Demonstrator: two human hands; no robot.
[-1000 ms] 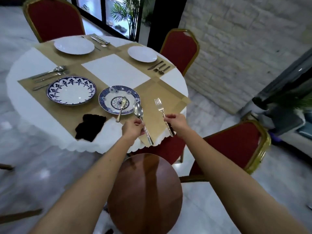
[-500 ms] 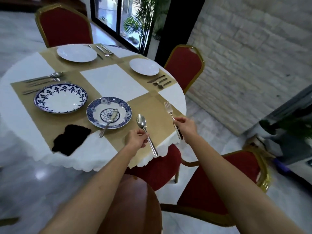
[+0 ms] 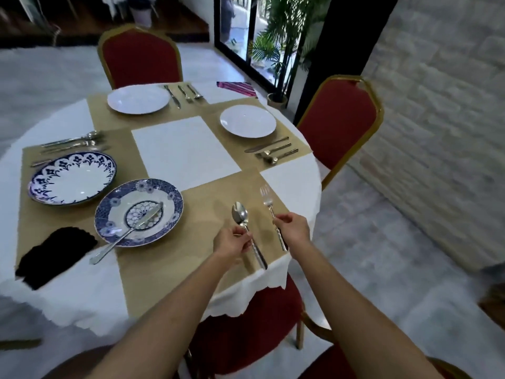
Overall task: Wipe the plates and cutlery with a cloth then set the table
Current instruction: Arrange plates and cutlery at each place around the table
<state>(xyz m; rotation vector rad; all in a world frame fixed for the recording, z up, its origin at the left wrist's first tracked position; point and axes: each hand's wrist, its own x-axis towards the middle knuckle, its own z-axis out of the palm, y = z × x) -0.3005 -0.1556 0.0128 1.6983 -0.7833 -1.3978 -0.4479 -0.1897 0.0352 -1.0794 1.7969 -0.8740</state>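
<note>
We see a round table (image 3: 82,296) under a white tablecloth. Our landmark on it is the blue floral china plate (image 3: 175,198). Just right of that plate lies a tan paper placemat (image 3: 169,269). Left of it sits a larger white plate (image 3: 106,162) with a blue scalloped border, and near-left of it a crumpled black cloth (image 3: 57,253). Right of the plate, the person's left hand (image 3: 232,243) pinches a steel spoon (image 3: 240,214) by its handle. Farther right, the right hand (image 3: 293,231) grips a steel fork (image 3: 267,199) by its handle. Both are low over the placemat. A silver knife (image 3: 136,225) lies across the plate.
</note>
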